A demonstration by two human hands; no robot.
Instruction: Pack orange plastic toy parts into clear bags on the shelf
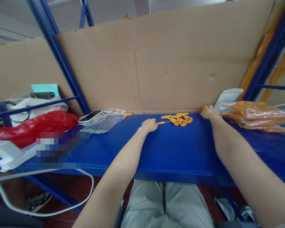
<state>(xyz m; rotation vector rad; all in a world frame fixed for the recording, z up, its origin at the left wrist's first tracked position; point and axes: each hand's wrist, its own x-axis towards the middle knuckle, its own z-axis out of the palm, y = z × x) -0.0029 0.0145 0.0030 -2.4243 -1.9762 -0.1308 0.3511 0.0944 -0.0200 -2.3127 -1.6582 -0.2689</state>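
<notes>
On the blue shelf (175,148) my left hand (149,125) is closed in a fist, gripping the end of a small orange plastic piece (160,123) with a short chain. Just to its right lies a cluster of orange plastic whistle-like parts (179,119). My right hand (210,112) is closed at the back of the shelf against the cardboard wall (171,63), pinching another small orange part (202,110) that is mostly hidden by the fingers. One more orange piece (127,115) lies further left.
Bags of orange parts (256,116) are piled at the right, with a white pouch (228,96) behind. At left are a clear plastic bag (104,122), a phone with white cable (90,116), a red bag (33,126), a white charger (7,152). Blue rack posts (61,63) flank the cardboard.
</notes>
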